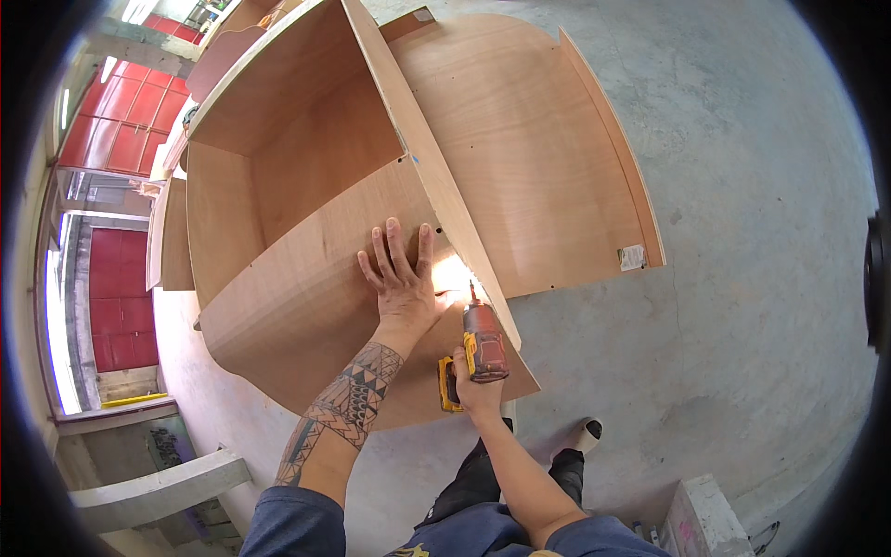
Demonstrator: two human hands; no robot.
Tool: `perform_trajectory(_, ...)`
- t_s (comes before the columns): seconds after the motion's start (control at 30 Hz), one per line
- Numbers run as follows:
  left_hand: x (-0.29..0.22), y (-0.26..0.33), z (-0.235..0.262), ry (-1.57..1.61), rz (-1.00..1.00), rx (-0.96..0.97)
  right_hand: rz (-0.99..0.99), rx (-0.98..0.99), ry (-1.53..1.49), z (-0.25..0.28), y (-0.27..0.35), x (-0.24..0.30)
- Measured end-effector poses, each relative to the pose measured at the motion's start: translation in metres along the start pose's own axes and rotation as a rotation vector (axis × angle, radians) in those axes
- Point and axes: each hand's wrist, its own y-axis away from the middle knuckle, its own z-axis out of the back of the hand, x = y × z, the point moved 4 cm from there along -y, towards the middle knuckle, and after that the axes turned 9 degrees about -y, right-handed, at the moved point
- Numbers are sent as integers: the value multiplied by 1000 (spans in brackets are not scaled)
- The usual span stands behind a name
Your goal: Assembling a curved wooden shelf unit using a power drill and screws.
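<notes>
My left hand (401, 292) lies flat with its fingers spread on a plywood panel (311, 246), part of a large open wooden cabinet. In my right hand (478, 395) is a red cordless drill (484, 343) with a yellow-and-black battery. Its bit points away from me, at the panel close to a long pale wooden edge (450, 195). Whether the tip touches the wood I cannot tell. The drill's lamp lights a bright spot between the bit and my left hand. Dark holes or marks show along the panel's edge.
Right of the edge is a broad plywood board (520, 158) with a raised side strip and a small white label (631, 257). Behind the cabinet at left are more wooden pieces (172, 232). A concrete block (710, 520) sits on the floor at lower right. Red doors (122, 297) line the left wall.
</notes>
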Motion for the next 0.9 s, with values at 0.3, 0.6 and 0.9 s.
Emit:
perform_trajectory(0.3, -3, -1, 0, 13, -4, 6, 37, 1, 71, 2, -7, -9)
perform_trajectory(0.6, -1, -1, 0, 26, -4, 17, 0, 72, 113, -2, -11, -12)
perform_trajectory(0.9, -3, -1, -2, 40, -3, 28, 47, -22, 104, 3, -14, -8)
